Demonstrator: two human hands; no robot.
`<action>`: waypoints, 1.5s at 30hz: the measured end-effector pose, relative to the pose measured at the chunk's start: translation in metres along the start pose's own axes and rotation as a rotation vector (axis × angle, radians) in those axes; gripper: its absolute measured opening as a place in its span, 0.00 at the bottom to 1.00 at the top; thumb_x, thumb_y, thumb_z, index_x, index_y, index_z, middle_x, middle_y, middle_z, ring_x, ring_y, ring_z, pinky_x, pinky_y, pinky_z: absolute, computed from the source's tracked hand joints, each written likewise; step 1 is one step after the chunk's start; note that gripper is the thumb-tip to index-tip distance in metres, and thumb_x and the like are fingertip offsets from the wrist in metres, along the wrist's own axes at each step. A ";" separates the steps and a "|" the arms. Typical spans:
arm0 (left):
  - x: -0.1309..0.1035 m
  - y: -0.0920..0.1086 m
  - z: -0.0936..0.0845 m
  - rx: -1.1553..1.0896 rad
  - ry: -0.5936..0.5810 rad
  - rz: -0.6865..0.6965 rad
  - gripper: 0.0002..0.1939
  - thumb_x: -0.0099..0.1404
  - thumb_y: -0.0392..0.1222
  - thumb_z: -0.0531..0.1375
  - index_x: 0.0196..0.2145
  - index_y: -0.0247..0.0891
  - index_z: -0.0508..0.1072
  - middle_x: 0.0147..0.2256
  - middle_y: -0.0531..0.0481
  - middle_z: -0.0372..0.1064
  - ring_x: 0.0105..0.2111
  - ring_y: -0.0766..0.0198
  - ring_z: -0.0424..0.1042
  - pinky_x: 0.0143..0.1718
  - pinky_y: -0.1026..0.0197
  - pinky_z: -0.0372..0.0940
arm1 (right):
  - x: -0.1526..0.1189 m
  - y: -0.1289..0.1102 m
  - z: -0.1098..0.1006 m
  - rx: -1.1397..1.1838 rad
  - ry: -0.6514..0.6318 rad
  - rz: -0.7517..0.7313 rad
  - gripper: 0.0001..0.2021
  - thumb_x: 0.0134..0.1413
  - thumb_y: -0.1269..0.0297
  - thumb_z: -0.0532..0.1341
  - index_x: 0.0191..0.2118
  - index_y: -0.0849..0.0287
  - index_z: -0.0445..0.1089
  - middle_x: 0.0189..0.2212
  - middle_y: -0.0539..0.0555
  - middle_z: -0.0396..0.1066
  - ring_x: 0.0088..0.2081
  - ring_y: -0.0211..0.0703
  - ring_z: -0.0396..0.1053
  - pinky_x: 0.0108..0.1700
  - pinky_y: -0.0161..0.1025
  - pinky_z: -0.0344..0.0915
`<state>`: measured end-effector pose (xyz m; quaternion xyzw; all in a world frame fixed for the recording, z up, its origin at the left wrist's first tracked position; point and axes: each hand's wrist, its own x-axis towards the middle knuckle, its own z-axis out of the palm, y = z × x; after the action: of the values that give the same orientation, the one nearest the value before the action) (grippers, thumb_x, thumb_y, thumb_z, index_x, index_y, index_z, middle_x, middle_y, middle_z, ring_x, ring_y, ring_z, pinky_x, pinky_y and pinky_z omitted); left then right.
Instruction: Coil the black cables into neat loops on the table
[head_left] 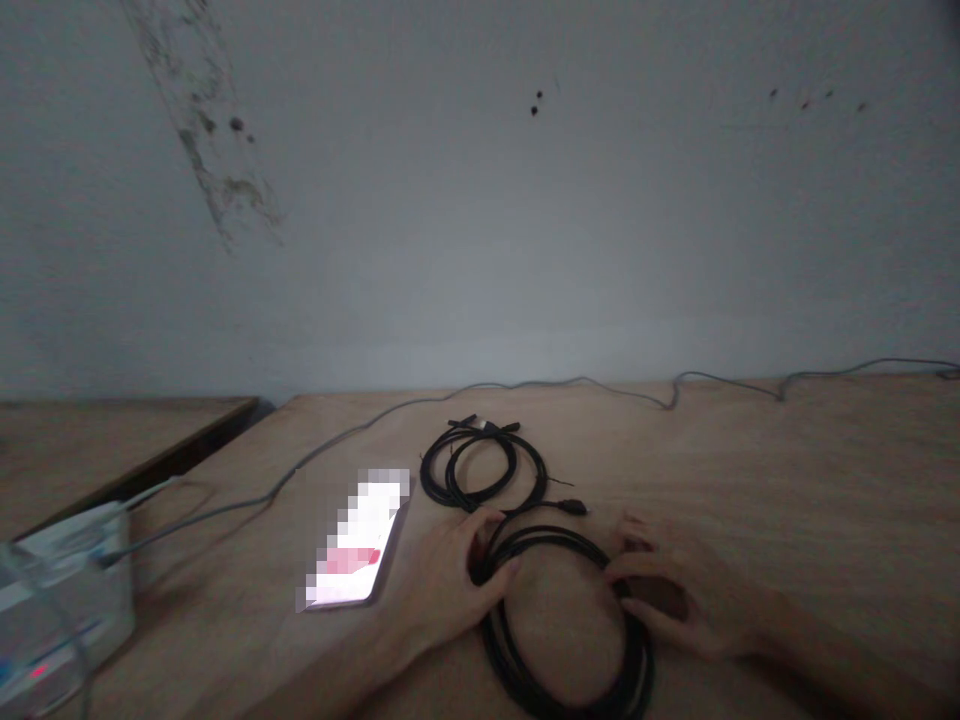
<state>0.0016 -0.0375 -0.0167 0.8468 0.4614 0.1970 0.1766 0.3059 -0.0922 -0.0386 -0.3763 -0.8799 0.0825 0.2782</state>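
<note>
A coiled black cable (640,655) lies on the wooden table in front of me, running out of view at the bottom edge. My left hand (457,575) has its thumb and fingers around the coil's left side. On the opposite side, my right hand (679,585) holds the coil between thumb and bent fingertips. A black plug (574,507) at a cable end sticks out just beyond the coil. Farther back sits a second coiled black cable (429,478) with connector ends on top, partly overlapping the nearer one.
A phone (360,545) with a lit screen lies left of my left hand. At the far left stands a white box-like device (105,600) with a red light. From it a thin grey cable (360,425) runs along the table's back, near the wall (480,250).
</note>
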 end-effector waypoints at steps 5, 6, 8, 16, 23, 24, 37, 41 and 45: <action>0.002 -0.009 0.004 -0.228 0.007 -0.012 0.23 0.71 0.59 0.55 0.30 0.37 0.74 0.24 0.53 0.68 0.25 0.64 0.66 0.26 0.64 0.56 | -0.002 -0.004 0.002 0.016 -0.047 -0.013 0.12 0.60 0.61 0.61 0.48 0.49 0.76 0.46 0.58 0.78 0.49 0.53 0.74 0.58 0.56 0.66; 0.003 -0.013 0.006 -0.279 0.000 -0.016 0.27 0.72 0.60 0.52 0.24 0.37 0.70 0.22 0.53 0.65 0.24 0.65 0.65 0.26 0.64 0.55 | -0.003 -0.004 0.003 0.024 -0.044 -0.023 0.14 0.60 0.61 0.61 0.51 0.48 0.76 0.48 0.57 0.78 0.50 0.53 0.74 0.59 0.56 0.65; 0.004 -0.017 0.010 -0.322 -0.012 -0.025 0.30 0.72 0.62 0.50 0.21 0.37 0.66 0.20 0.54 0.61 0.23 0.66 0.62 0.24 0.64 0.53 | -0.005 -0.002 0.006 0.024 0.005 -0.023 0.17 0.60 0.59 0.61 0.54 0.47 0.74 0.50 0.57 0.77 0.52 0.54 0.73 0.62 0.58 0.63; 0.000 -0.004 0.002 -0.022 -0.065 0.081 0.22 0.62 0.60 0.63 0.25 0.40 0.64 0.23 0.57 0.64 0.24 0.66 0.63 0.25 0.64 0.51 | -0.001 0.015 0.004 -0.047 0.093 0.106 0.11 0.67 0.64 0.54 0.40 0.55 0.75 0.39 0.58 0.76 0.42 0.50 0.73 0.47 0.49 0.70; 0.000 -0.006 0.007 0.003 -0.131 0.106 0.15 0.60 0.48 0.62 0.23 0.40 0.63 0.21 0.57 0.64 0.22 0.66 0.63 0.26 0.63 0.53 | 0.002 0.023 0.008 -0.074 0.160 0.192 0.13 0.69 0.61 0.52 0.37 0.54 0.73 0.36 0.57 0.76 0.41 0.50 0.72 0.45 0.48 0.69; 0.000 -0.007 0.008 0.029 -0.123 0.105 0.13 0.59 0.45 0.61 0.22 0.40 0.64 0.21 0.57 0.64 0.22 0.66 0.64 0.26 0.63 0.53 | 0.002 0.023 0.008 -0.075 0.162 0.203 0.14 0.69 0.61 0.52 0.37 0.54 0.73 0.36 0.58 0.76 0.40 0.50 0.72 0.45 0.48 0.69; 0.001 -0.011 0.007 0.135 0.056 0.044 0.19 0.64 0.53 0.59 0.23 0.40 0.61 0.22 0.55 0.64 0.24 0.64 0.63 0.27 0.61 0.51 | -0.004 0.034 0.004 -0.098 0.161 0.309 0.10 0.58 0.67 0.55 0.37 0.55 0.74 0.33 0.55 0.75 0.35 0.48 0.72 0.41 0.44 0.67; 0.002 -0.004 0.003 0.064 0.065 0.072 0.13 0.62 0.51 0.63 0.32 0.40 0.67 0.31 0.52 0.70 0.31 0.60 0.69 0.32 0.60 0.60 | -0.005 0.032 0.002 -0.054 0.129 0.319 0.10 0.46 0.69 0.56 0.35 0.56 0.71 0.31 0.54 0.74 0.32 0.47 0.71 0.37 0.42 0.66; 0.003 -0.005 0.001 -0.043 0.028 0.291 0.16 0.63 0.43 0.63 0.50 0.43 0.72 0.54 0.46 0.70 0.54 0.51 0.68 0.55 0.50 0.64 | -0.001 0.029 0.002 -0.053 0.056 0.402 0.08 0.47 0.70 0.56 0.32 0.55 0.70 0.29 0.52 0.74 0.30 0.45 0.70 0.35 0.41 0.65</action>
<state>-0.0001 -0.0331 -0.0191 0.8978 0.3320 0.2421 0.1582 0.3230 -0.0727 -0.0506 -0.5537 -0.7809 0.1025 0.2703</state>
